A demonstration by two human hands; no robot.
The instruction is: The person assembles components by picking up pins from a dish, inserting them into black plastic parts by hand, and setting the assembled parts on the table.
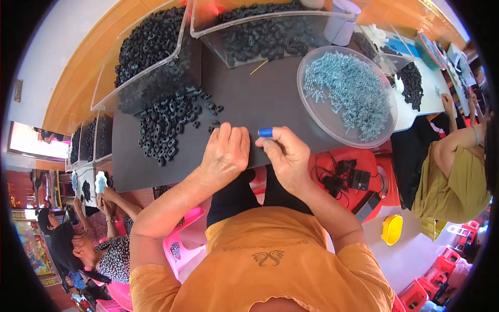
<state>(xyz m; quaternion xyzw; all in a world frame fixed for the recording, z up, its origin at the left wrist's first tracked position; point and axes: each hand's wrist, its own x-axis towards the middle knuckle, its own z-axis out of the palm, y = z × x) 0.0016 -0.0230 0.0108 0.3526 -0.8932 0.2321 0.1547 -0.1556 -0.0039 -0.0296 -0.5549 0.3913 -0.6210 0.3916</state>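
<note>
My left hand is closed over the front part of the dark tabletop, back of the hand up. Its fingertips are hidden, so what it holds does not show. Close by on the right, my right hand has thumb and forefinger bent together in a pinch. A blue band wraps the forefinger's tip. Anything in that pinch is too small to make out. Small black ring-shaped plastic parts lie in a loose pile left of my left hand. Small metal springs fill a round clear tray at the right.
Two clear bins of black parts stand along the back, beside a whitish jug. A thin stick lies before them. Cables and a black adapter rest on a red stool. People sit at both sides.
</note>
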